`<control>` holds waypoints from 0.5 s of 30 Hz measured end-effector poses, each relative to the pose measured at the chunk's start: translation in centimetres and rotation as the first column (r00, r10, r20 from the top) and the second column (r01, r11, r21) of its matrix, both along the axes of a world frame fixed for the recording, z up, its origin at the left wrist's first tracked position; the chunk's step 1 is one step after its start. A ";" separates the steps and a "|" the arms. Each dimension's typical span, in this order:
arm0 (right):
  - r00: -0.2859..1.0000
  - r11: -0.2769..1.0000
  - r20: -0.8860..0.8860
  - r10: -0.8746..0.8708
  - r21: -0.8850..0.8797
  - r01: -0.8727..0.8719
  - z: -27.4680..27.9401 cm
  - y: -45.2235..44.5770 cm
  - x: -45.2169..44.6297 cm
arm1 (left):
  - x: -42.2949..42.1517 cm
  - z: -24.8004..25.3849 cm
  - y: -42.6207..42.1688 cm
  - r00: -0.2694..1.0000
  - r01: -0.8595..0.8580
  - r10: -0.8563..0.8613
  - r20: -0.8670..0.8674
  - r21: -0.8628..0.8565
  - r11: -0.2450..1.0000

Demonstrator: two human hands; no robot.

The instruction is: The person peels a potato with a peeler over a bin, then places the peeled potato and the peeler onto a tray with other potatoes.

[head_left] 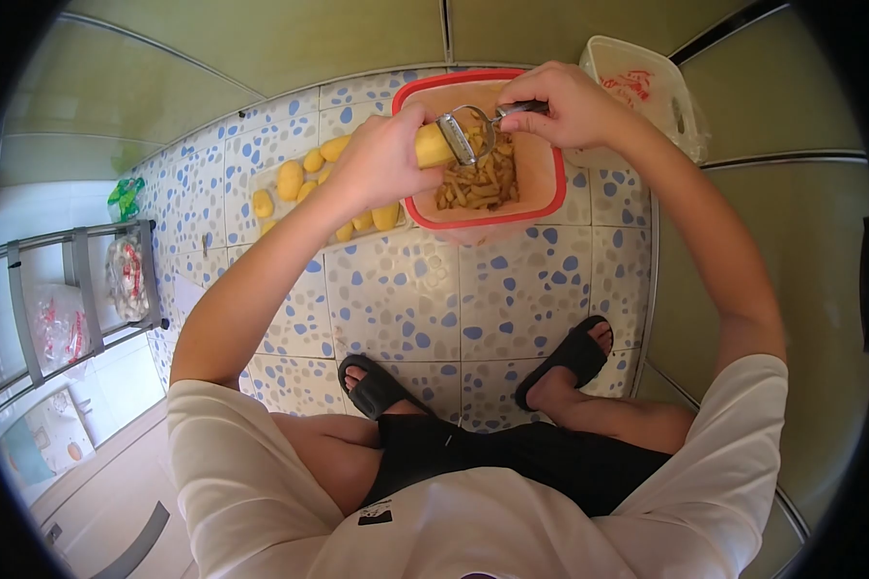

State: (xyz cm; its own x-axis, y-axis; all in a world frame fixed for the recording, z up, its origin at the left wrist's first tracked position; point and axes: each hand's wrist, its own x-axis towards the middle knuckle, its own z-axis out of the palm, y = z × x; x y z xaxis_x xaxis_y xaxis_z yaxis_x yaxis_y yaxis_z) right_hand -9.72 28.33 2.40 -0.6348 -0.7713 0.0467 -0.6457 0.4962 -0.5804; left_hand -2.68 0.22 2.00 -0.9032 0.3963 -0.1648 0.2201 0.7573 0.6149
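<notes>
My left hand is closed around a peeled yellow potato, its end pointing right. In my right hand is a peeler, gripped by its dark handle, with the metal blade right at the potato's end. Both are held above a bin with a red rim, which has a pale lining. Many strips of potato peel lie inside it. Left of the bin, partly behind my left forearm, several peeled potatoes rest in a clear tray.
A white plastic basket with a red-printed bag stands at the back right by the cabinet. A grey metal rack holding plastic bags is on the left. My feet in black slides are on the patterned tile floor.
</notes>
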 end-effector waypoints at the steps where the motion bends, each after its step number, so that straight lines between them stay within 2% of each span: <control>1: 1.000 1.000 0.005 0.006 0.023 -0.006 0.1 0.1 -0.1 | 0.0 0.2 0.1 1.000 -0.001 0.001 0.009 -0.003 1.000; 2: 1.000 0.999 0.010 0.013 0.047 -0.014 0.2 0.1 -0.1 | 0.0 0.3 0.2 1.000 -0.003 0.003 0.019 -0.005 1.000; 5: 0.961 0.997 -0.276 0.014 -0.066 -0.033 -2.2 2.4 -1.5 | 0.4 -1.9 -1.0 0.982 0.014 -0.011 -0.186 0.012 1.000; 8: 0.987 0.982 0.017 -0.159 0.105 0.157 -1.8 5.8 -1.7 | 0.6 0.5 -2.5 0.997 0.015 -0.014 -0.072 0.021 1.000; 11: 0.995 0.993 0.041 -0.090 -0.078 0.093 -1.0 4.0 -0.1 | 0.3 -0.5 -2.8 0.998 0.037 -0.028 -0.059 0.152 0.988; 14: 0.999 0.987 0.035 -0.001 -0.162 0.007 -0.4 1.8 0.2 | -0.3 -1.7 -2.0 0.944 0.178 -0.121 -0.307 0.168 0.970; 15: 1.000 0.989 0.008 -0.004 -0.151 0.005 -0.3 1.1 0.5 | -0.4 -1.9 -1.9 0.951 0.161 -0.109 -0.289 0.162 0.974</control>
State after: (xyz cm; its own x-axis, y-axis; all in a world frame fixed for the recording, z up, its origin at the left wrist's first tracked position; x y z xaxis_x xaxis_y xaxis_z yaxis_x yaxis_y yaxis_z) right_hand -9.19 29.44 2.10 -0.6388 -0.7530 0.1575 -0.6388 0.4051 -0.6541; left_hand -3.05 -1.68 0.06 -0.8387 0.5176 0.1696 0.4933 0.5899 0.6393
